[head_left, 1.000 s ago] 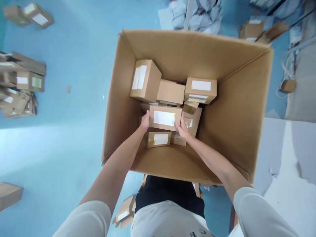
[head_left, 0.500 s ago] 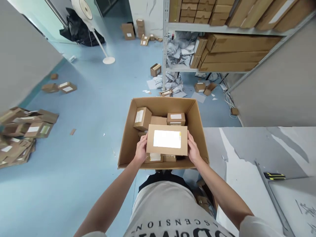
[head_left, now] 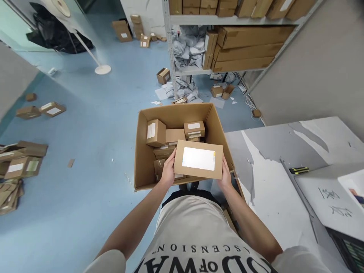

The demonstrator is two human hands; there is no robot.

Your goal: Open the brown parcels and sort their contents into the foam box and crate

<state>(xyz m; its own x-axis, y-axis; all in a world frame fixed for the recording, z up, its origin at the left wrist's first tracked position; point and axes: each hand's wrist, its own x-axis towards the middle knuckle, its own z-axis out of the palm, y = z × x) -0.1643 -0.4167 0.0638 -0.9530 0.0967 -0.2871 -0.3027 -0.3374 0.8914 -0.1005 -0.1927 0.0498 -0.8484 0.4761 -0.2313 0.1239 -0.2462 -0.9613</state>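
Between my two hands is a brown cardboard box (head_left: 178, 161) with a large white label on its top. My left hand (head_left: 168, 170) grips its left end, and my right hand (head_left: 225, 174) grips the right end. The held box is above the near right part of a big open carton (head_left: 143, 167). Inside that carton lie several smaller boxes, among them a labelled box (head_left: 156, 132) at the far left and another labelled box (head_left: 194, 129) at the far right. The held box hides part of the carton's contents and its near rim.
At my right stands a worktable (head_left: 273, 204) with a yellow-black cutter (head_left: 299, 170) and a metal ruler (head_left: 295, 189) on it. A shelf rack (head_left: 233, 19) holding boxes is ahead. Flattened and small boxes (head_left: 22, 167) lie on the floor at left; a white stand fan (head_left: 88, 49) is farther back.
My view has turned to the right, showing more of the worktable. The held box has moved right and towards me relative to the carton, still in both hands, and tilts slightly.
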